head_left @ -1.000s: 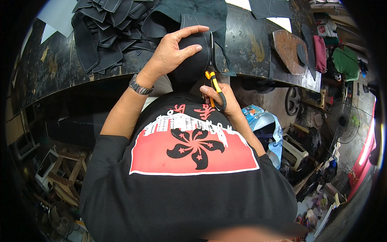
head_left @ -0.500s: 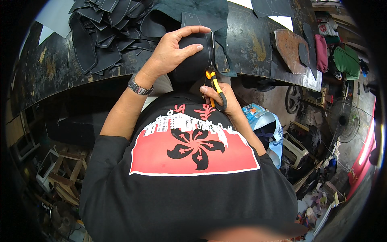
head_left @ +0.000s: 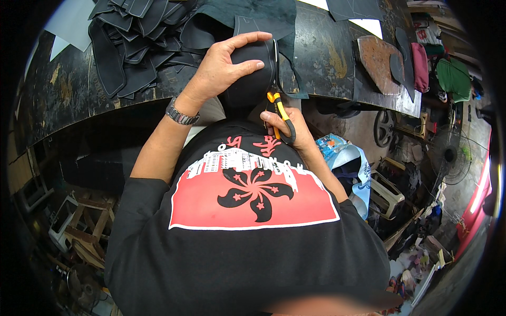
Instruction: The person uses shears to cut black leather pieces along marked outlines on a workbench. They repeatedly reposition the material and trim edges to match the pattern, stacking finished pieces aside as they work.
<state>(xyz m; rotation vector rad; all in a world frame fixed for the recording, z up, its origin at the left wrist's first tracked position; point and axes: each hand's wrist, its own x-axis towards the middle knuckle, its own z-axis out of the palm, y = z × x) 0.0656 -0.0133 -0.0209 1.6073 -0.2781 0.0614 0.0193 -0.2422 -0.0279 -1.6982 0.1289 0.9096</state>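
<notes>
The left hand (head_left: 221, 68), holding the black sheet (head_left: 252, 84) with thumb and forefinger apart, should stay steady while the right hand (head_left: 293, 127), clasping the scissors (head_left: 275, 97), follows the pale line (head_left: 270, 62).

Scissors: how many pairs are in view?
1: the yellow-and-black-handled scissors in the right grip, blades at the edge of the dark sheet. Others may be hidden from view.

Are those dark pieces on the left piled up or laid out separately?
Piled up: the dark pieces overlap one another in layers on the table, left of the left hand.
</notes>
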